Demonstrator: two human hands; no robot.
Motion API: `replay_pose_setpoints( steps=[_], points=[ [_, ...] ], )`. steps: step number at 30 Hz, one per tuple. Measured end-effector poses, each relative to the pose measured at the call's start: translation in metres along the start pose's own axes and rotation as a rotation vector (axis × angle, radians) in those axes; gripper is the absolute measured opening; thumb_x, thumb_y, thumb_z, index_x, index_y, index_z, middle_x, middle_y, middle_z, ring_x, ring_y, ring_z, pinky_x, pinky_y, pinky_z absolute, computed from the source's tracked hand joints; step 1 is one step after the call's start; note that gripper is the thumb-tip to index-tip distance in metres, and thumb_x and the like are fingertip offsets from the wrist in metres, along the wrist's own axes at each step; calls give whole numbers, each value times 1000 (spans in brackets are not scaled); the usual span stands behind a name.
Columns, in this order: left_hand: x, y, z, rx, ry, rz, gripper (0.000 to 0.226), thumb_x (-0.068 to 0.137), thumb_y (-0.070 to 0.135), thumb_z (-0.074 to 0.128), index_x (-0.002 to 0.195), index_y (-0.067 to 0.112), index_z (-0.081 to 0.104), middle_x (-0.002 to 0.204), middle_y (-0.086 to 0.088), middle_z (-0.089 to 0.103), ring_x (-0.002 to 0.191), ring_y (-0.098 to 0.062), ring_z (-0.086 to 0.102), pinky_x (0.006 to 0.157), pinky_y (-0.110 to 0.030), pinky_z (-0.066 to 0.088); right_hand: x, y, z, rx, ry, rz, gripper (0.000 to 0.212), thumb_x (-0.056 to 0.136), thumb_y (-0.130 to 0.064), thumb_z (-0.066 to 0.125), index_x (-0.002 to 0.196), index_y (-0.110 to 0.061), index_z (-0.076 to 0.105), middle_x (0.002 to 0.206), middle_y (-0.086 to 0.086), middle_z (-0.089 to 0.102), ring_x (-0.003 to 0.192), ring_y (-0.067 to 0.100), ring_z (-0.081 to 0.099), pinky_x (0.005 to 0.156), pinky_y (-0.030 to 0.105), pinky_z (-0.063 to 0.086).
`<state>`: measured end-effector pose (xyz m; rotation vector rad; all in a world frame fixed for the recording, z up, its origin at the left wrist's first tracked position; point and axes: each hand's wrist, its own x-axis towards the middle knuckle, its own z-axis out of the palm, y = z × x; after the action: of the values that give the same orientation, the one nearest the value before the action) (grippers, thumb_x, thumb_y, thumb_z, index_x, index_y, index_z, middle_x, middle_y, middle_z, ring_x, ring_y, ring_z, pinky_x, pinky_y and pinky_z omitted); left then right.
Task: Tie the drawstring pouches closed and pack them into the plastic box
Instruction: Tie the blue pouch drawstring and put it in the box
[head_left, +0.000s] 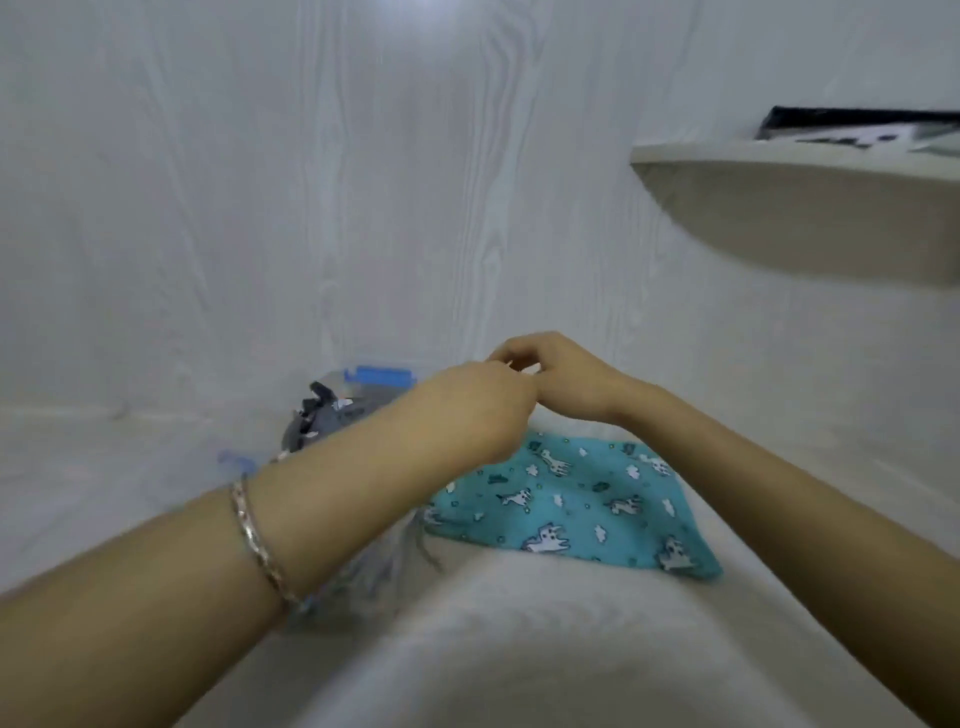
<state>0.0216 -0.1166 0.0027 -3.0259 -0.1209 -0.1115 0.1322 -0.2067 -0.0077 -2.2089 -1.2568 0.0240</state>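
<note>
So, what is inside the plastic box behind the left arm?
A bundle of grey and dark fabric shows in the plastic box, probably a pouch. The left arm covers the near part of the box, so what else lies inside cannot be seen.

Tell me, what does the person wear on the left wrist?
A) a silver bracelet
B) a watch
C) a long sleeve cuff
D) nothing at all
A: a silver bracelet circles the bare forearm just behind the left hand.
</note>
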Motion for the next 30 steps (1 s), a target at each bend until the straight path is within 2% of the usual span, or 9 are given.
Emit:
replay_pose_setpoints(
  steps=[2, 7, 11, 16, 19, 23, 25, 28, 30],
  points=[
    [1, 28, 34, 62, -71, -38, 31, 92, 0, 44, 121, 2, 55, 117, -12, 61, 105, -26, 61, 72, -29, 42, -35, 30, 12, -6, -61, 68, 17, 89, -16, 61, 101, -18, 72, 98, -5, 72, 95, 15, 67, 88, 36, 54],
    [18, 38, 118, 168, -299, -254, 35, 95, 13, 42, 129, 10, 52, 133, -9, 52, 121, -27, 51, 98, -36, 44, -83, 66, 51, 41, -143, 192, 16, 90, -19, 61, 101, -24, 71, 102, -6, 69, 91, 12, 67, 91, 33, 53],
    [21, 38, 146, 224, -157, -227, 28, 92, 21, 46, 118, 19, 57, 123, -3, 58, 116, -24, 51, 97, -36, 37, -110, 71, 70, 233, -122, 298, 26, 93, -15, 53, 116, -24, 62, 116, -6, 62, 76, 20, 71, 82, 36, 58],
    [4, 48, 149, 16, 114, -73, 28, 94, 31, 42, 118, 20, 52, 117, -2, 59, 110, -23, 54, 96, -41, 34, -139, 58, 87, 184, -2, 224, 67, 89, -11, 59, 147, -31, 31, 139, -13, 45, 111, 4, 50, 94, 21, 46],
    [-17, 56, 136, -383, 149, 64, 21, 95, 27, 42, 104, 17, 57, 98, 0, 67, 83, -19, 60, 82, -34, 43, -156, 50, 94, 91, 37, 146, 79, 86, -24, 69, 148, -40, 21, 133, -20, 38, 119, 2, 43, 100, 19, 39],
    [-54, 51, 133, -886, 151, 99, 19, 99, 24, 42, 100, 23, 61, 98, 6, 66, 91, -11, 60, 85, -31, 48, -172, 50, 94, -87, 204, 66, 41, 92, -22, 60, 129, -34, 48, 109, -9, 61, 96, 5, 55, 86, 27, 49],
    [-71, 40, 142, -883, 175, 92, 26, 95, 14, 44, 113, 29, 56, 112, 13, 60, 103, -4, 55, 93, -23, 43, -183, 50, 90, -118, 267, 40, 24, 96, -25, 55, 118, -32, 57, 93, -13, 64, 79, 3, 54, 72, 24, 47],
    [-89, 19, 160, -721, 127, 15, 58, 83, 16, 58, 135, 35, 40, 128, 18, 42, 118, -4, 43, 102, -28, 39, -199, 48, 82, -41, 288, 24, 23, 100, -31, 47, 120, -39, 56, 77, -17, 58, 66, 3, 50, 59, 17, 37],
    [-91, 14, 169, -615, 190, -2, 46, 86, 22, 60, 128, 35, 46, 125, 19, 45, 118, -6, 44, 100, -30, 42, -208, 43, 77, -41, 250, 33, 31, 101, -28, 44, 127, -46, 47, 79, -10, 61, 65, 8, 52, 57, 21, 38]
  ],
)
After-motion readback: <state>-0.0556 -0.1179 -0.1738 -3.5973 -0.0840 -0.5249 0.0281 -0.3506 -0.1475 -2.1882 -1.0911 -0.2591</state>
